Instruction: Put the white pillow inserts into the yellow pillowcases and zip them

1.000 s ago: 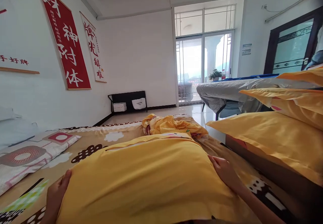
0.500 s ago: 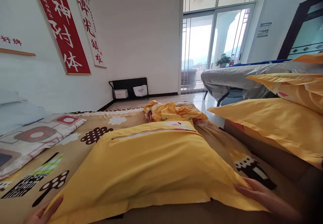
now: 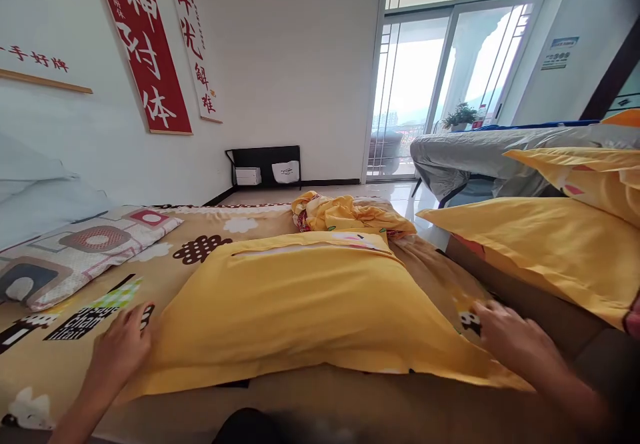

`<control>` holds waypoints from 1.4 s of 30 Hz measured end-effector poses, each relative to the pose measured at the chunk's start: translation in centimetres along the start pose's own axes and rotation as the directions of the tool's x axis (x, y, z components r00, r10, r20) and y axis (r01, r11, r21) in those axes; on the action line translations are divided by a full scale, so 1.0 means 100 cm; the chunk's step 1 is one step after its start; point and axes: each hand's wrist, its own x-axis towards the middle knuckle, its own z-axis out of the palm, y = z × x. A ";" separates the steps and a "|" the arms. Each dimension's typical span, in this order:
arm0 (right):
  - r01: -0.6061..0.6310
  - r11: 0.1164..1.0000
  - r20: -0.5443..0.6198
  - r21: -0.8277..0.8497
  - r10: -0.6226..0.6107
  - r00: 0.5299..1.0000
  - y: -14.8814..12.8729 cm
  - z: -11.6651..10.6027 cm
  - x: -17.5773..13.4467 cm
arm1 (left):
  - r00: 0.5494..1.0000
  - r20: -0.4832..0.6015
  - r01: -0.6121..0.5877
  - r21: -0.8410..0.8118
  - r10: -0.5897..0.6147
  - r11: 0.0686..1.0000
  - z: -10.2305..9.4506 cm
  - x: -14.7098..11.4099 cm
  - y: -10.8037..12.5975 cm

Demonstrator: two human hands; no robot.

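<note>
A plump yellow pillow lies on the patterned bed sheet in front of me, with a long opening in its cover near the far side showing white inside. At its left edge is my left hand, fingers loosely bent and apart from the near corner. My right hand, a little blurred, hovers by the right edge with its fingers loosely curved. The pillow's near right corner lies free below that hand. Neither hand appears to grip the cover.
Crumpled yellow cloth lies beyond the pillow. More yellow pillows are stacked at the right. A patterned pillow rests on the left of the bed sheet. Behind stand a covered table and a low black rack.
Both hands have let go of the pillow's near corners and moved up along its sides. The pillow has settled flatter on the bed. My view has shifted slightly left.
</note>
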 end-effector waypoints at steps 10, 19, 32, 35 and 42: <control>0.470 0.787 -0.102 0.400 -0.472 0.876 -0.202 -0.030 0.088 | 0.765 0.142 -0.545 -0.376 0.628 0.749 0.016 0.069 0.195; 0.372 0.829 0.170 0.418 -0.474 0.864 -0.185 -0.033 0.140 | 0.705 0.347 -0.450 -0.455 0.619 0.768 0.009 0.122 0.199; 0.379 0.834 -0.115 0.400 -0.365 0.924 -0.183 0.002 0.130 | 0.868 0.021 -0.351 -0.680 0.496 0.644 0.039 0.134 0.199; 0.348 0.840 -0.114 0.416 -0.331 0.937 -0.184 0.003 0.137 | 0.877 0.031 -0.337 -0.671 0.479 0.661 0.042 0.141 0.199; 0.266 0.881 -0.047 0.392 -0.269 0.962 -0.154 0.032 0.137 | 0.878 -0.080 -0.465 -0.379 0.472 0.800 0.082 0.127 0.168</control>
